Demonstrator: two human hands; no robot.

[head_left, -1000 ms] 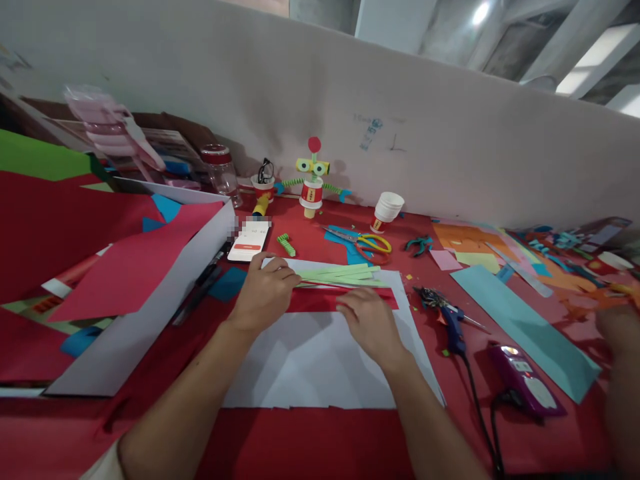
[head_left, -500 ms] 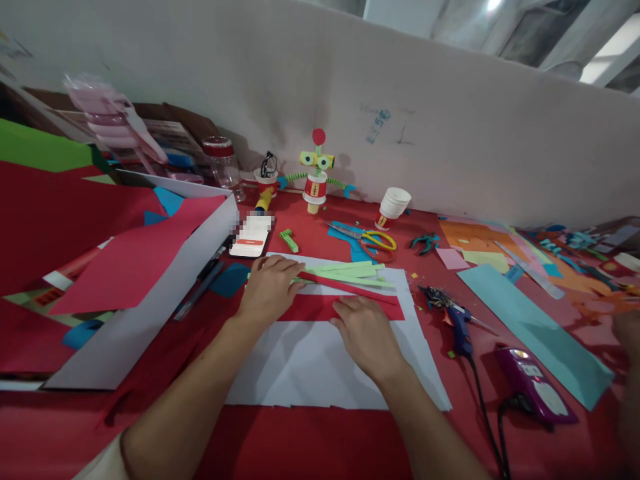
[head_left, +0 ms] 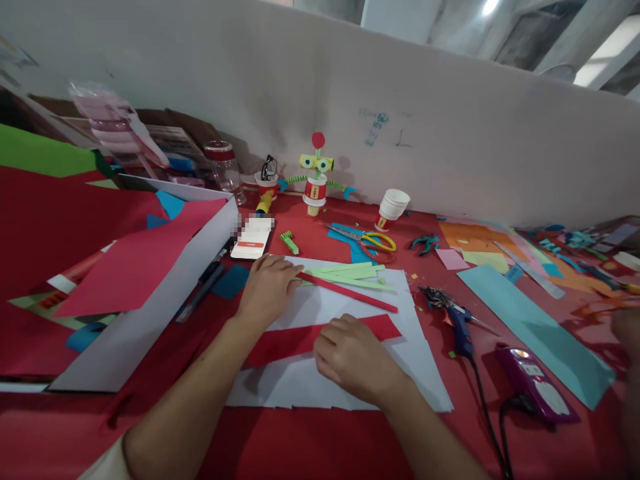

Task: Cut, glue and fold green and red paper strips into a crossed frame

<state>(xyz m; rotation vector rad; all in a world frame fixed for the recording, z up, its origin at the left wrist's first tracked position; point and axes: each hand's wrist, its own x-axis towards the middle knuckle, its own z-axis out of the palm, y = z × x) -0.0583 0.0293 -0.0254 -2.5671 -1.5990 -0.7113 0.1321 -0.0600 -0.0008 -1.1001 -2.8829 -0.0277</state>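
My left hand [head_left: 269,288] is closed over the left end of a narrow red paper strip [head_left: 350,292], holding it down on white paper [head_left: 400,373]. Beside that hand, pale green paper strips [head_left: 357,272] lie in a loose fan. Nearer to me, my right hand [head_left: 350,353] has its fingers curled on a wider red paper strip [head_left: 285,343], which lies at a slant, apart from the narrow one. My right fingertips and the part of the strip beneath them are hidden.
Beyond the paper lie scissors [head_left: 367,239], a folded green paper spring [head_left: 289,243] and a phone [head_left: 253,239]. A paper-cup robot [head_left: 315,190] stands by the wall. To the right are a glue gun [head_left: 457,323], a purple power socket [head_left: 537,387] and pliers [head_left: 424,244]. A paper-filled box [head_left: 165,293] stands left.
My right hand has moved towards me and slightly left, with the wide red strip. That strip has come away from the narrow one and tilted. My left hand has stayed put.
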